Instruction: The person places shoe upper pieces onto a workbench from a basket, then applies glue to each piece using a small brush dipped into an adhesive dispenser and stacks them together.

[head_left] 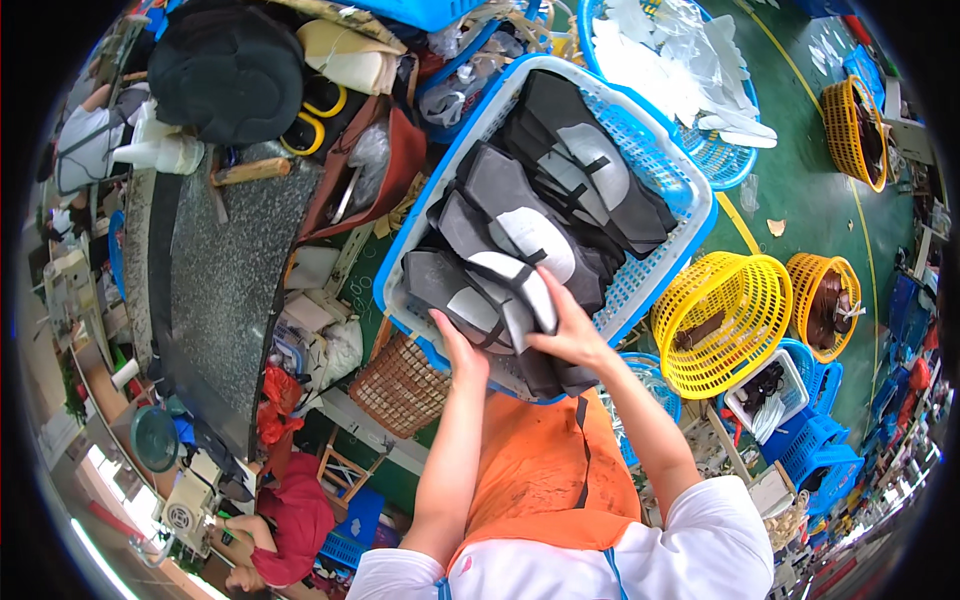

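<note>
Nearest is the orange apron (550, 455), with both bare arms reaching out over it to the crate (660, 290), a blue-rimmed one lined with a pale inner basket. At its near end sits the bundle (440, 283) of soft grey, black and white pieces, tilted and partly over the rim. The right hand (578, 335) has thumb and fingers closed on the bundle's right side, pinching a white-banded piece. The left hand (462, 352) lies along the left edge, its fingertips up against a grey face; the rest is hidden, so whether it grips cannot be told.

The pieces overlap loosely, so a pinch on the outer ones alone could let inner ones slide out and drop between crate and apron. The black straps could snag neighbours, and a pull might drag the middle pile (520, 205) askew, since it lies touching the bundle. The far pile (585, 165) leans close behind and could slump if knocked.

Beyond the crate, left, is the worktop (215, 290) bearing a hammer (250, 171); right, a yellow basket (715, 372) stands on the green floor (790, 215).
</note>
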`<state>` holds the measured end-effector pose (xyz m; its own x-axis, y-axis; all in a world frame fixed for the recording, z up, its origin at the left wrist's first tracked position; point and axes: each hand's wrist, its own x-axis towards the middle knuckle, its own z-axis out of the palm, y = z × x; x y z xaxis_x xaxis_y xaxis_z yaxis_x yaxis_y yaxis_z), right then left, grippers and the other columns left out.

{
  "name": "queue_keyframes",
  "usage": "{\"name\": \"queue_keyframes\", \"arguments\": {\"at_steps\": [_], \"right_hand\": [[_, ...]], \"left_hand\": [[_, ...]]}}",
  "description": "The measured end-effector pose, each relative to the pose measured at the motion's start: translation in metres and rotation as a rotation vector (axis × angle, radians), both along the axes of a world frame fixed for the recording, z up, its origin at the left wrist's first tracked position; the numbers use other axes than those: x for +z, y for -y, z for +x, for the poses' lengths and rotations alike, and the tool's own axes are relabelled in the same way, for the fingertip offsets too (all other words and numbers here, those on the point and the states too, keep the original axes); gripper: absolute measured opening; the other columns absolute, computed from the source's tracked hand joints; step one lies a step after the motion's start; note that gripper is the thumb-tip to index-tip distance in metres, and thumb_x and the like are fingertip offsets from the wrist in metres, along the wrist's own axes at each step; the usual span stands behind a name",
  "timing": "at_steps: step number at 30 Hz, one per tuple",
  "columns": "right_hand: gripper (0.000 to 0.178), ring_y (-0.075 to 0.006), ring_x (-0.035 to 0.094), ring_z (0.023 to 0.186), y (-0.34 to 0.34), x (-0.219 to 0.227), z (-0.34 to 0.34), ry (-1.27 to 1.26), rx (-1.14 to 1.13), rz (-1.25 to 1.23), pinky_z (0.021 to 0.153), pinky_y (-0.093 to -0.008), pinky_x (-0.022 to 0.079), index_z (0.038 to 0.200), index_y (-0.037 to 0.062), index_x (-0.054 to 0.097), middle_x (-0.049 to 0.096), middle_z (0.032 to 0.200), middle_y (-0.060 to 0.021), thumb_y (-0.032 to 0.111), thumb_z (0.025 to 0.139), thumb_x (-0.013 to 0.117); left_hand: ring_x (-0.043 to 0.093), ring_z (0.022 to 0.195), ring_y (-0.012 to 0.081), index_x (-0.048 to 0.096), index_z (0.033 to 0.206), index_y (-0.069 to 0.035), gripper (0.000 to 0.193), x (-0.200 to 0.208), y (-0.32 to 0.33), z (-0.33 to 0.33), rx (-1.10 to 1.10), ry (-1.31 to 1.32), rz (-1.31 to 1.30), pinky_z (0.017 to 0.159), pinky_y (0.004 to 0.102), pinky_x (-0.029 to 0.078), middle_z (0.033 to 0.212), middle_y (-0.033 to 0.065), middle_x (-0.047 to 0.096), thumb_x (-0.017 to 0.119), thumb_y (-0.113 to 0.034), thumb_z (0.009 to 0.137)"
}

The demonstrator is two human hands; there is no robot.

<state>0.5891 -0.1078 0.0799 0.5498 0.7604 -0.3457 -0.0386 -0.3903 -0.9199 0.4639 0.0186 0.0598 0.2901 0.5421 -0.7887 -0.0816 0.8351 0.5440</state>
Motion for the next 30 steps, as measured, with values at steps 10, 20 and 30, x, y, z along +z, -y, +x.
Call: {"name": "queue_keyframes", "arguments": {"at_steps": [10,20,30], "right_hand": [[0.043,-0.0328,0.045,0.106,-0.012,0.022,-0.024,0.268,0.221,0.03,0.092,-0.0385,0.035,0.114,0.0151,0.058,0.046,0.116,-0.0191,0.015,0.071,0.064],[0.039,-0.0328,0.047,0.102,-0.019,0.004,-0.042,0.328,-0.048,0.022,0.089,-0.0392,0.038,0.112,0.0014,0.05,0.052,0.11,-0.0167,0.019,0.079,0.059],[0.06,-0.0436,0.055,0.09,-0.025,-0.043,-0.03,0.245,0.111,-0.514,0.078,-0.0472,0.045,0.115,-0.0067,0.045,0.054,0.099,-0.0325,0.045,0.084,0.049]], "left_hand": [[0.035,0.121,0.022,0.015,0.138,-0.003,0.067,0.036,0.018,-0.021,-0.036,0.003,0.166,0.1,0.036,0.029,0.136,0.0121,0.029,0.051,-0.03,0.089],[0.048,0.105,0.0188,0.033,0.124,-0.003,0.054,0.046,0.014,-0.046,0.032,-0.144,0.14,0.091,0.0343,0.039,0.117,0.0082,0.047,0.064,-0.015,0.082],[0.045,0.102,0.0147,0.036,0.121,-0.002,0.047,0.044,0.03,-0.044,-0.258,-0.088,0.168,0.088,0.03,0.038,0.114,0.0069,0.046,0.061,-0.003,0.08]]}}
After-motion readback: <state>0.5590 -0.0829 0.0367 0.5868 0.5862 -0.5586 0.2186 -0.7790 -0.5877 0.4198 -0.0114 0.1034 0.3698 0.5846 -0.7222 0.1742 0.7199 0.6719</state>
